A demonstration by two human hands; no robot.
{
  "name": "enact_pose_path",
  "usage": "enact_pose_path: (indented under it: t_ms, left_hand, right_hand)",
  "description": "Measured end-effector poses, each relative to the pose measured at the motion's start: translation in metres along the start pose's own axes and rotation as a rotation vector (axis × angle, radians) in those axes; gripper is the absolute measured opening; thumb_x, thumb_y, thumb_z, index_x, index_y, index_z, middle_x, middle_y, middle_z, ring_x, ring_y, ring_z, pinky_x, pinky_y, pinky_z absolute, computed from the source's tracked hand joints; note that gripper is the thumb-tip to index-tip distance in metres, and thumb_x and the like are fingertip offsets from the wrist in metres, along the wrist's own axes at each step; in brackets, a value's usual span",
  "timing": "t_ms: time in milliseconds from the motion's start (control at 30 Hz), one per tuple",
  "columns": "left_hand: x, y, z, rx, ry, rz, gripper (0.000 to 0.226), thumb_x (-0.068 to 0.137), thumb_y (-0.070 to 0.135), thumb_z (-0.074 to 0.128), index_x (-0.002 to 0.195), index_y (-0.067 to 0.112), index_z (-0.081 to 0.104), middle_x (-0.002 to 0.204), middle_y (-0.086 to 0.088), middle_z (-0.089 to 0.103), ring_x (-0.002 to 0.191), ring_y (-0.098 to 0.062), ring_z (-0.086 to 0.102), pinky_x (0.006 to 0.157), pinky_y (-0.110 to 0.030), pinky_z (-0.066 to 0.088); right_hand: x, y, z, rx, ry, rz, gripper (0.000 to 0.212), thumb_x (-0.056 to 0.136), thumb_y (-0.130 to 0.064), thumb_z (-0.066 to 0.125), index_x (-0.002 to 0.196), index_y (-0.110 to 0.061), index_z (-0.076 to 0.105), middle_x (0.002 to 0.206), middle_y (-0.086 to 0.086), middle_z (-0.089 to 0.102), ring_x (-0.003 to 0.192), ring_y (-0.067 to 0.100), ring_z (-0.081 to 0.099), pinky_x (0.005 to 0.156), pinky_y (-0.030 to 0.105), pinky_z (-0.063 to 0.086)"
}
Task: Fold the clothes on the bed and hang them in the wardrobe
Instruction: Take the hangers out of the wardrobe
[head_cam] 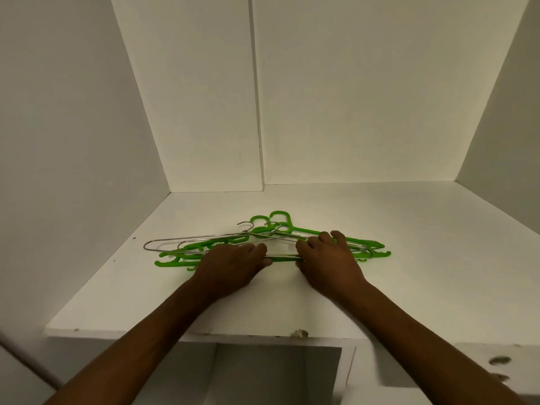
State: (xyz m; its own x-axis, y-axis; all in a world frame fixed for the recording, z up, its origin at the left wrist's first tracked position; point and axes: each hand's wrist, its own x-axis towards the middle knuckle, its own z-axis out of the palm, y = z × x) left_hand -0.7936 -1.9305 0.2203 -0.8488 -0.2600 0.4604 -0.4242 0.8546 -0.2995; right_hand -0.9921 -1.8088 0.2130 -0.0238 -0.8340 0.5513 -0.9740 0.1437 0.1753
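A pile of green plastic hangers (371, 249) and silver wire hangers (163, 244) lies on the white top shelf (409, 258) of the wardrobe. My left hand (230, 267) has its fingers curled around the lower bars at the pile's middle. My right hand (327, 258) lies over the right half of the pile, fingers curled around the bars. Both hands hide the middle of the hangers. No clothes are in view.
White wardrobe walls close the shelf at the left (73, 141), back (350, 97) and right (508, 127). A vertical seam (257, 112) splits the back panel. The shelf's front edge (263, 337) is chipped, with a lower compartment (263, 372) beneath.
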Motion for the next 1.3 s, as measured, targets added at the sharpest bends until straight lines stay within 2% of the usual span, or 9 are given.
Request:
enact_pose_path:
  t_ms: [167,267,333,400,500,633,967,1100,1300]
  left_hand:
    - [-0.013,0.019,-0.034,0.035,0.067,-0.019,0.044,0.103,0.05,0.027,0.082,0.02,0.052,0.051,0.009,0.048,0.037,-0.007,0.021,0.039,-0.014,0.001]
    - [-0.018,0.043,-0.065,0.101,0.079,-0.084,0.052,0.105,0.054,0.02,0.083,0.021,0.052,0.056,0.005,0.056,0.035,-0.016,0.043,0.034,-0.02,0.023]
    - [-0.021,0.065,-0.091,0.126,-0.04,-0.173,0.046,0.103,0.058,0.024,0.094,0.023,0.052,0.077,0.005,0.065,0.06,-0.023,0.064,0.047,-0.029,0.037]
    - [-0.03,0.088,-0.109,0.119,-0.081,-0.248,0.046,0.101,0.061,0.023,0.099,0.024,0.052,0.086,0.004,0.068,0.072,-0.027,0.067,0.053,-0.031,0.036]
    - [-0.046,0.115,-0.129,0.153,0.001,-0.212,0.051,0.099,0.06,0.023,0.082,0.023,0.053,0.063,0.005,0.064,0.044,-0.025,0.058,0.04,-0.023,0.029]
    - [-0.074,0.158,-0.143,0.134,0.115,-0.124,0.053,0.102,0.058,0.018,0.08,0.021,0.049,0.058,0.004,0.06,0.037,-0.027,0.052,0.043,-0.022,0.022]
    - [-0.136,0.251,-0.182,0.076,0.108,-0.112,0.049,0.098,0.061,0.024,0.082,0.023,0.051,0.056,0.006,0.058,0.035,-0.022,0.05,0.037,-0.02,0.028]
    - [-0.165,0.279,-0.186,0.008,0.086,-0.051,0.06,0.102,0.06,0.015,0.077,0.023,0.054,0.047,0.01,0.04,0.03,-0.011,0.028,0.035,-0.017,0.02]
    - [-0.207,0.321,-0.174,-0.183,0.13,0.148,0.061,0.105,0.059,0.017,0.085,0.019,0.058,0.056,0.002,0.058,0.035,-0.02,0.049,0.034,-0.03,0.044]
  right_hand:
    - [-0.018,0.003,-0.024,-0.004,0.082,-0.065,0.022,0.07,-0.023,0.082,0.08,-0.016,0.063,0.07,0.003,0.064,0.068,0.029,0.059,0.079,0.045,0.051]
    - [-0.031,0.003,-0.046,-0.009,0.135,-0.114,0.018,0.077,-0.022,0.077,0.085,-0.013,0.064,0.071,0.005,0.066,0.069,0.031,0.058,0.08,0.044,0.049]
    - [-0.043,0.004,-0.062,-0.007,0.153,-0.13,0.018,0.079,-0.024,0.076,0.088,-0.013,0.065,0.073,0.005,0.067,0.071,0.031,0.059,0.08,0.044,0.048]
    - [-0.06,0.007,-0.079,0.002,0.169,-0.138,0.019,0.079,-0.025,0.076,0.089,-0.014,0.064,0.073,0.005,0.066,0.073,0.032,0.059,0.079,0.044,0.047]
    - [-0.091,0.009,-0.101,0.01,0.235,-0.146,0.016,0.081,-0.024,0.073,0.088,-0.014,0.063,0.072,0.006,0.064,0.073,0.033,0.057,0.078,0.043,0.046]
    - [-0.14,0.009,-0.126,0.019,0.293,-0.14,0.009,0.08,-0.018,0.07,0.085,-0.014,0.063,0.069,0.005,0.063,0.071,0.032,0.056,0.074,0.039,0.043]
    - [-0.247,-0.009,-0.194,0.031,0.062,-0.013,0.032,0.061,-0.031,0.086,0.059,-0.017,0.057,0.048,0.002,0.055,0.047,0.028,0.052,0.051,0.026,0.029]
    - [-0.303,-0.027,-0.214,-0.03,-0.1,0.057,0.03,0.051,-0.029,0.087,0.058,-0.018,0.06,0.046,0.002,0.055,0.041,0.027,0.052,0.047,0.023,0.024]
    - [-0.393,-0.062,-0.237,-0.151,-0.226,0.215,0.032,0.057,-0.037,0.086,0.059,-0.019,0.06,0.048,0.0,0.056,0.047,0.027,0.056,0.047,0.024,0.024]
